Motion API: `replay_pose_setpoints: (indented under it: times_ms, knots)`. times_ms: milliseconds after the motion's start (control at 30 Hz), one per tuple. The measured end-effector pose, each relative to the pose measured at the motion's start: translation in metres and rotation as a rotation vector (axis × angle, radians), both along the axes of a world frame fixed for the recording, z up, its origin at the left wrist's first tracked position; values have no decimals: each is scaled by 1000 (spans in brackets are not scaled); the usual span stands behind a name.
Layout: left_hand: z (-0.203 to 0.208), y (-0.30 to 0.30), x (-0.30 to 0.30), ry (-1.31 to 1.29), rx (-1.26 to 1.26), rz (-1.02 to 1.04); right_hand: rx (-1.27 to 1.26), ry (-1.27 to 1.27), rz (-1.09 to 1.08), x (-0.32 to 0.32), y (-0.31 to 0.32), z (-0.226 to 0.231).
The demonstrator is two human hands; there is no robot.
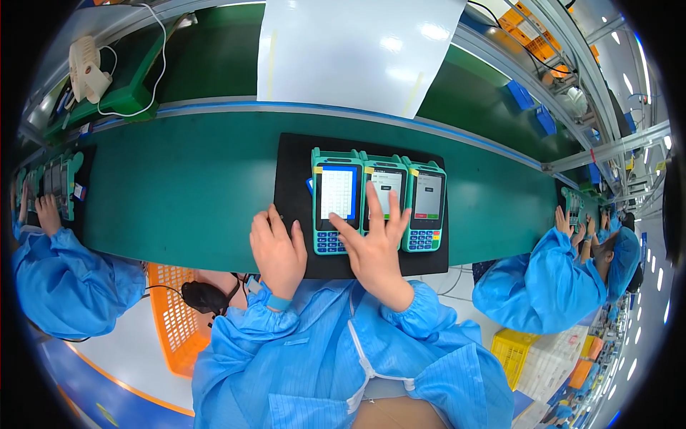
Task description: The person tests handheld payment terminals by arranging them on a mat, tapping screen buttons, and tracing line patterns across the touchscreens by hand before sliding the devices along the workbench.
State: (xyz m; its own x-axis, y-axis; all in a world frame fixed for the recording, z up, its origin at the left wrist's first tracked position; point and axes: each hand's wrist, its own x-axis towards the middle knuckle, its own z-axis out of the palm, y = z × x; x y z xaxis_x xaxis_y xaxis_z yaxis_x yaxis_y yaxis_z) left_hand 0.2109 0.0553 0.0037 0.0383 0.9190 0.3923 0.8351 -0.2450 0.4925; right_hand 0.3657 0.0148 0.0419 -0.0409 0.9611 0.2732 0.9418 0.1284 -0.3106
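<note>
Three green handheld payment terminals stand side by side on a black mat [294, 171]. The left terminal [337, 187] shows a white grid with blue borders on its lit screen. Grey screens with a small dark box light up the middle terminal [388, 194] and the right terminal [427, 200]; each has a yellow tag at a top corner. My right hand [376, 250] spreads over the left and middle ones, its thumb at the lower part of the grid screen, hiding much of the middle keypad. Fingers extended, my left hand [279, 254] rests at the mat's left edge, holding nothing.
A green bench [179, 179] runs across, with a white sheet [350, 53] behind the mat. Co-workers in blue smocks handle similar devices at far left and right. An orange basket [171, 314] stands below at left, a yellow crate [513, 350] at lower right.
</note>
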Motion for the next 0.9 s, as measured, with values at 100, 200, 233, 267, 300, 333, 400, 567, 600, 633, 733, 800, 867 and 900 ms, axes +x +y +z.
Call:
replay_pose_setpoints:
  times_ms: [100,200,233,267,300,333,400,567,600,633,733,800,867,900]
  knots:
    - [-1,-2,0,-11,-1,1,30,-9,60,-11,6,-3]
    - [-3,-4,0,-15,-3,5,17,-41,16,-12,12,0]
    - [-3,-4,-1,-14,-2,3,27,-44,15,-11,18,0]
    - [-2,-3,-2,-15,-2,4,28,-45,16,-11,25,1]
    - [-2,-2,-2,-16,4,2,58,-50,16,-10,32,3]
    - [-1,-2,-3,-18,10,0,88,-56,15,-10,40,4]
    - [-3,-2,-5,-14,16,2,121,-64,17,-9,52,2]
    - [4,-4,-6,-37,-33,10,187,-54,-37,-4,61,0]
    - [4,-3,-7,-38,-34,6,183,-58,-51,-4,60,1]
    - [4,-3,-8,-39,-35,2,183,-59,-51,-4,59,1]
    - [3,0,-10,-38,-24,3,148,-36,-30,-5,46,2]
    - [-1,0,-8,-23,-14,1,40,-8,-12,-6,27,4]
    - [-3,0,-6,-6,-4,-10,8,-10,-19,-5,10,1]
    - [-4,0,-6,-3,-5,-3,-15,-5,-5,-6,3,1]
